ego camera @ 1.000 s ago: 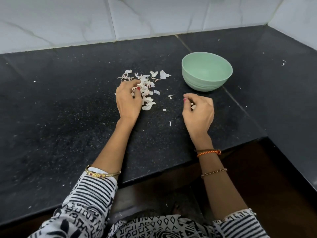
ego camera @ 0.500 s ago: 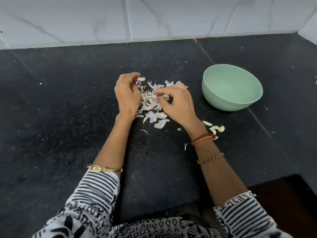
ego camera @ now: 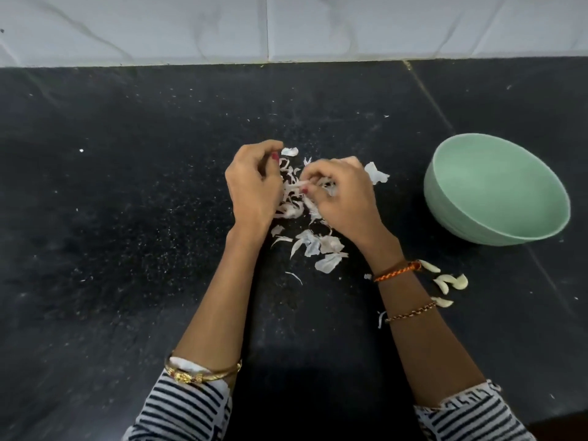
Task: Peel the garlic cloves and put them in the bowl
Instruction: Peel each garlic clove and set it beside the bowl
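Papery white garlic skins (ego camera: 313, 240) lie scattered on the black speckled countertop (ego camera: 127, 218), heaped under and just behind both sets of fingertips. She stands at the counter with both forearms stretched forward, hands close together over the heap. Her left hand (ego camera: 251, 189) is curled, fingers bent inward with the thumb tucked toward them; whether it holds anything I cannot tell. Her right hand (ego camera: 340, 198) is curled too, its thumb and fingers pinching a pale strip of skin or clove among the heap; which of the two is unclear. Four peeled garlic cloves (ego camera: 450, 283), creamy and curved, lie on the counter beside her right wrist, well back from those fingers. Out to the right of the right hand's fingers sits the pale green bowl (ego camera: 471, 230), apart from the cloves. Beyond the fingertips the counter meets a white marbled tile wall (ego camera: 191, 27). Bracelets ring both wrists; striped sleeves cover the upper forearms.
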